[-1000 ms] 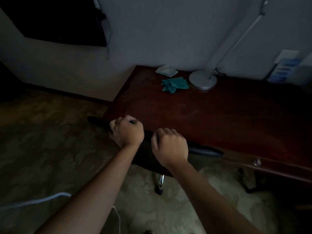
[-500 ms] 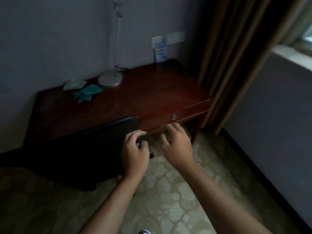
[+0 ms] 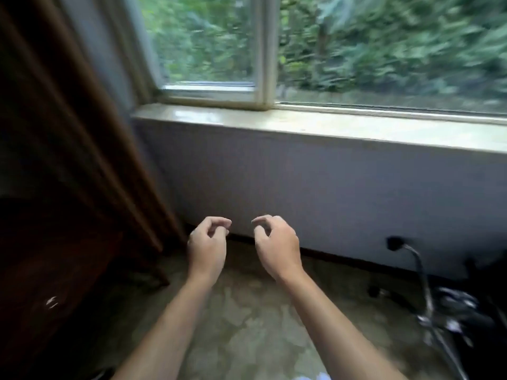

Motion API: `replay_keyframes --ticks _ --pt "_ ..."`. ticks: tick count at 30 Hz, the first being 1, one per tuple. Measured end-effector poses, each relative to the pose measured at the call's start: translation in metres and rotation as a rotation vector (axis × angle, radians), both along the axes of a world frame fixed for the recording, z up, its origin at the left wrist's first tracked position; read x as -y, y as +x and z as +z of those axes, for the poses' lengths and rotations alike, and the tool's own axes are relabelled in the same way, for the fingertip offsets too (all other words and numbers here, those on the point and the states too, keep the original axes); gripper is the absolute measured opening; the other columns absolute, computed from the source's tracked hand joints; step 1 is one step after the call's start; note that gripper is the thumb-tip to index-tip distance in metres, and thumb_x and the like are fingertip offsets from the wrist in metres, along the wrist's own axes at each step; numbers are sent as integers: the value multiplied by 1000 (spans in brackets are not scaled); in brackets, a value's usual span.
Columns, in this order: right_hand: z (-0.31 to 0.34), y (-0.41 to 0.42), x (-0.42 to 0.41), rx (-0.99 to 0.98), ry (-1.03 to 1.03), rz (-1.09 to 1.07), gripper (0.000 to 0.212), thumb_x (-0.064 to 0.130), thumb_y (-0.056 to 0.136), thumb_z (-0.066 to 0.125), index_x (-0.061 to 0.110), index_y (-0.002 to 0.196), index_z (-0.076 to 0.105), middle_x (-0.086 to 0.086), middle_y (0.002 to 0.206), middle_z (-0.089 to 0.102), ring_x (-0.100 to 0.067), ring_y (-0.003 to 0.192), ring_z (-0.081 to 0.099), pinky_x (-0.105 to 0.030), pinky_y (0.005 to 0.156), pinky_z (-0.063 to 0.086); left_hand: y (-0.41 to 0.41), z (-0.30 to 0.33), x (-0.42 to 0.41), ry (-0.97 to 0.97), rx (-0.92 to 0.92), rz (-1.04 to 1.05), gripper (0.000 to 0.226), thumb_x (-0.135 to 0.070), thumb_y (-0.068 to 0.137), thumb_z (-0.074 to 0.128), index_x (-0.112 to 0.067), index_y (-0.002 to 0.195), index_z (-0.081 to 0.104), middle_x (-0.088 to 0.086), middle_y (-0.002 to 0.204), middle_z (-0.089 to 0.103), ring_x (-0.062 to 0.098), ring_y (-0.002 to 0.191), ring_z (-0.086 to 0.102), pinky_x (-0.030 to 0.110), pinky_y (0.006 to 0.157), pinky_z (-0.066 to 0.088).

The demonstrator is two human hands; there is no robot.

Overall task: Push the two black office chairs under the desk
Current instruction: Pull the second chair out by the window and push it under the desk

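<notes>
Patterned beige floor [image 3: 247, 325] filled the near ground, and both forearms reached out over it, empty. Left hand [image 3: 207, 248] and right hand [image 3: 277, 246] hung side by side in mid-air, each grip loosely curled with fingers apart from the thumb, clamped on nothing — a ready posture, judged to be for taking hold of a chair back. Down at the near right sat a dark, blurred chair base [image 3: 450, 311] with chrome glinting, likely the black office chair not yet pushed in; its seat was out of frame. At the left edge the dark wooden bench [image 3: 55, 270] showed only a corner with a drawer knob, so whether any chair sat under it could not be told. Beyond, a brown curtain [image 3: 90, 133] hung left. Farthest stood the grey wall, the window sill [image 3: 329, 124] and blurred greenery.
</notes>
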State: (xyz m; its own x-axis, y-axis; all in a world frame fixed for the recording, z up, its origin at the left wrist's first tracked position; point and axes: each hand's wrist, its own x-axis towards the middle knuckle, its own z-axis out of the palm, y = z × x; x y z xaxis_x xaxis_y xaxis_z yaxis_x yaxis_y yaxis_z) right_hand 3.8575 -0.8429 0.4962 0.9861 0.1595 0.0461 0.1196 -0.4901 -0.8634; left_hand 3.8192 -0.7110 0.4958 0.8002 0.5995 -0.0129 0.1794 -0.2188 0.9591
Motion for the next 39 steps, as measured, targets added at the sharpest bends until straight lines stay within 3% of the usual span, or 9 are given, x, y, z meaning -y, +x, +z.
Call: replay_keyframes --ticks 7,13,18,21,26,31,34,36,39 --pt "-20 38 228 -154 22 -604 23 24 86 47 31 94 67 10 95 67 -12 89 58 -27 73 41 106 -12 233 -88 -56 -604 25 -15 83 54 -31 75 71 -9 79 72 16 84 68 44 85 55" --pt "-47 63 333 -243 85 -921 20 20 83 49 30 86 67 13 87 69 -11 85 62 -25 73 44 155 -49 358 -158 -155 -932 29 -5 83 52 -24 73 72 -10 70 70 4 67 63 33 70 49" --pt "-70 126 394 -325 157 -1172 21 20 83 50 31 88 67 13 90 68 -10 86 59 -24 71 40 235 -81 431 -118 -303 -1154 33 -5 86 52 -28 74 72 -6 79 74 15 81 69 38 78 55" --pt "-72 154 421 -375 177 -1229 21 19 82 51 31 87 67 15 85 67 -7 83 60 -20 68 41 273 -79 471 -49 -332 -1264 28 -10 85 53 -29 74 71 -10 79 73 12 81 68 38 81 54" --pt "-78 167 476 -410 201 -1457 23 16 83 51 29 89 68 12 75 66 -10 73 63 -28 70 49 309 -87 539 92 -385 -1460 20 -19 84 54 -31 78 69 -11 75 69 13 72 63 37 74 51" --pt "-99 138 516 -459 189 -1569 20 17 85 50 34 83 62 17 61 62 -1 61 56 -25 55 39 304 -114 590 215 -446 -1579 13 -26 83 56 -34 77 64 -15 71 66 4 66 57 26 63 39" --pt "-124 126 545 -555 176 -1507 20 16 86 49 32 90 60 11 72 63 -10 71 58 -33 65 47 292 -140 620 340 -528 -1660 10 -34 74 53 -34 78 62 -17 69 65 -1 69 59 25 63 40" --pt "-147 123 572 -601 182 -1480 22 17 86 49 27 100 62 9 83 65 -17 81 60 -35 74 48 285 -164 639 429 -589 -1715 19 -38 72 51 -31 86 62 -14 75 66 5 73 61 30 68 47" --pt "-186 123 611 -684 199 -1429 27 21 87 47 26 110 61 5 94 67 -19 92 60 -37 83 49 280 -207 663 650 -682 -1704 33 -38 80 55 -25 109 56 1 108 61 23 101 59 38 87 48"
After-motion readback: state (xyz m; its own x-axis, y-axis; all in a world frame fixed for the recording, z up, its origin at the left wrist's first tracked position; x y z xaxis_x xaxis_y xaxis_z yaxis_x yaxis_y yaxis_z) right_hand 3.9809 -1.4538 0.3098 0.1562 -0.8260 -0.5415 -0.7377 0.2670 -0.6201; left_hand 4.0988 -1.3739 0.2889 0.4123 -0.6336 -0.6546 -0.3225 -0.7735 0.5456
